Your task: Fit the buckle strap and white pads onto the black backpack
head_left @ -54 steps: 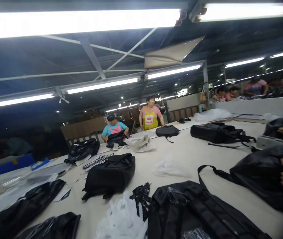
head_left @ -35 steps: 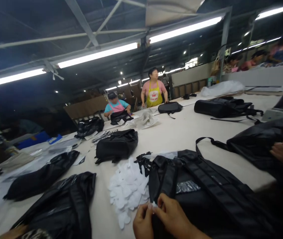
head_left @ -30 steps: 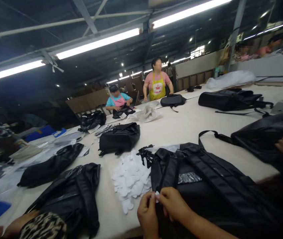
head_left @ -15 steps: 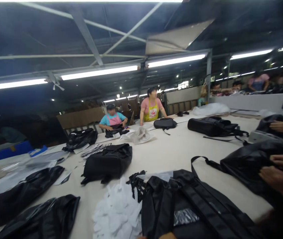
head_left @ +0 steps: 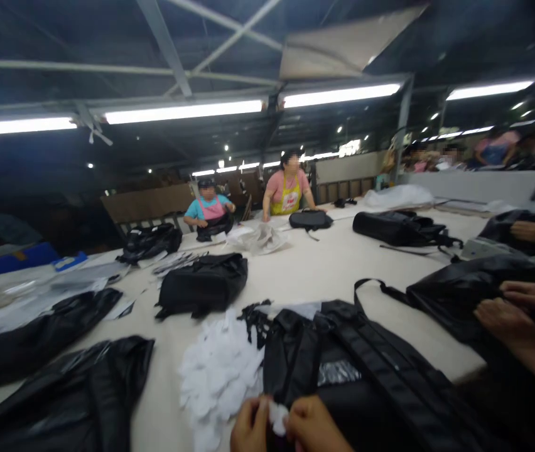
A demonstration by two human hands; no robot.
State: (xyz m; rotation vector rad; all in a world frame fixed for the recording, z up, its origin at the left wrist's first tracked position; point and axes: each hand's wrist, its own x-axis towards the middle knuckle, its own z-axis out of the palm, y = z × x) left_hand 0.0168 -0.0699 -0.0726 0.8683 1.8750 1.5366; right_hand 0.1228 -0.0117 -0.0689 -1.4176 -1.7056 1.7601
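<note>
- left hand [head_left: 248, 430] and right hand [head_left: 312, 430] – fingertips pinched together on one small white piece [head_left: 277, 417], held between them at the near table edge
- black backpack [head_left: 366, 376] just beyond the right hand, long axis running away rightward
- white pile [head_left: 218, 376] just beyond the left hand – nearer that hand
- a co-worker's hands [head_left: 507, 314] well off right on another bag [head_left: 465, 292]

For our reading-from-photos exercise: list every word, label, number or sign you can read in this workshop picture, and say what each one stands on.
None can be read.
Yellow apron: a red and white print on the chest, too blurred to read.
Backpack: a shiny patch, no legible text.
Blue box: a pale label, too small to read.
</note>
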